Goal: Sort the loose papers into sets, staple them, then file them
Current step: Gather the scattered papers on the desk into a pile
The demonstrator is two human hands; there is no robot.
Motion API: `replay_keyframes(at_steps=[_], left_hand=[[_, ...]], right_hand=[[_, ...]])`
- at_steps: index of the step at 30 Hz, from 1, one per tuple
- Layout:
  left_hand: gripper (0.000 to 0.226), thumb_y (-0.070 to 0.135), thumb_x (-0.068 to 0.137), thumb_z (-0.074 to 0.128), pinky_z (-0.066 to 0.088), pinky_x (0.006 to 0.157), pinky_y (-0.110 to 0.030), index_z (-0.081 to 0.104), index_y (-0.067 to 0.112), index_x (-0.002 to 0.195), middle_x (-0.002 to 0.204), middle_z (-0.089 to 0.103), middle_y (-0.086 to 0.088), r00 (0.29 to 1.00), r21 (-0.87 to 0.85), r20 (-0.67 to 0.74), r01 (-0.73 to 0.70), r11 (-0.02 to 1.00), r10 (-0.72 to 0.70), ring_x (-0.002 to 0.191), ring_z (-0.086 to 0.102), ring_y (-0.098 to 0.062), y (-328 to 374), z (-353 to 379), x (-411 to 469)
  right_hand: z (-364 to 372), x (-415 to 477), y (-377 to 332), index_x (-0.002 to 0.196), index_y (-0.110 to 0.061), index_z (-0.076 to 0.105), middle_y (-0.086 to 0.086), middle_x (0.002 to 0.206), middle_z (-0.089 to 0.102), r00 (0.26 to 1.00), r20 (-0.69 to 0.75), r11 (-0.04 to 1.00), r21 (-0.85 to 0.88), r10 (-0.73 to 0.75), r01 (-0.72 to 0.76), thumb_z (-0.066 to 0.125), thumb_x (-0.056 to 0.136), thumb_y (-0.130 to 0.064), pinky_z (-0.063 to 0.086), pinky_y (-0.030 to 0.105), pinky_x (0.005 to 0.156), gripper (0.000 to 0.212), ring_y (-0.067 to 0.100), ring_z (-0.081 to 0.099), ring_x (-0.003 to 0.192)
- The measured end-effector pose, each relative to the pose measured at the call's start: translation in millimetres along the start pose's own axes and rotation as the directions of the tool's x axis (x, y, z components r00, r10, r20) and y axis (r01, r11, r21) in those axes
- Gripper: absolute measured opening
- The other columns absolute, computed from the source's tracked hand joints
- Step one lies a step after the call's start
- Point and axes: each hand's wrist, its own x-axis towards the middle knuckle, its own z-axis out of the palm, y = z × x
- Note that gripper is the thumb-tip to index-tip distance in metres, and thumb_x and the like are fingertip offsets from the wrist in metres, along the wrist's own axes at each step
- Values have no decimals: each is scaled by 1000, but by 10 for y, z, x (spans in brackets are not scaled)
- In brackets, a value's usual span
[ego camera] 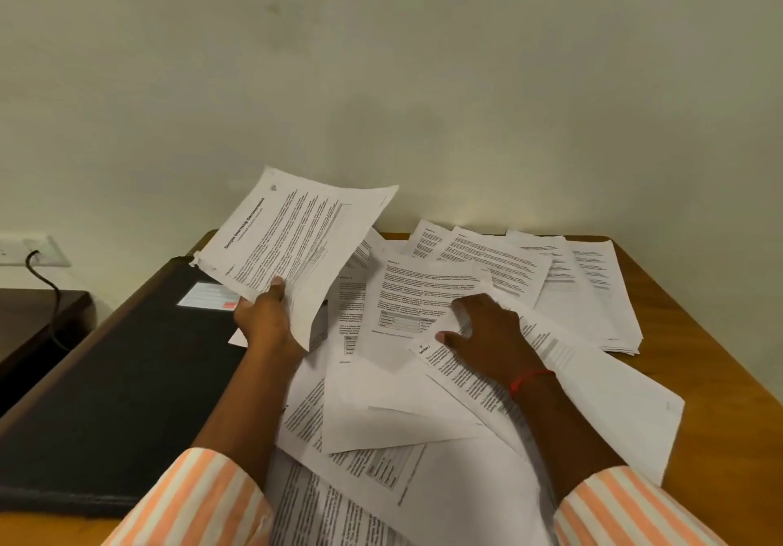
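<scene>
Several loose printed papers [406, 380] lie scattered and overlapping across the wooden table [716, 359]. My left hand [262, 316] grips a thin set of sheets [296, 240], lifted and tilted above the table's left side, thumb on top; its top page has a bold title. My right hand [487, 333] rests on the pile in the middle, fingers spread, and touches a sheet [559, 371] whose near corner lifts by my fingers. A red thread circles that wrist. A black file folder [114, 401] with a white label lies at the left.
A neater overlapped row of pages [593, 291] lies at the table's back right. Bare wood shows along the right edge. A dark side table [34, 325], a wall socket [29, 248] and a black cable sit at the far left. The wall stands directly behind.
</scene>
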Motion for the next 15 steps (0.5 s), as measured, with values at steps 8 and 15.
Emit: replay_keyframes(at_steps=[8, 15], left_hand=[[33, 15, 97, 68, 55, 65, -28, 58, 27, 127, 108, 71, 4, 998, 19, 42, 35, 999, -35, 90, 71, -14, -8, -11, -18], [42, 15, 99, 66, 53, 64, -25, 53, 26, 137, 116, 69, 5, 997, 60, 80, 12, 998, -17, 90, 69, -11, -9, 4, -61]], right_hand=[[-148, -33, 299, 135, -15, 47, 18, 138, 45, 880, -63, 865, -165, 470, -474, 55, 71, -87, 27, 52, 109, 97, 37, 37, 134], [-428, -28, 169, 104, -16, 64, 9, 111, 69, 917, -48, 899, -181, 397, -399, 60, 74, -83, 52, 37, 87, 74, 31, 65, 104]])
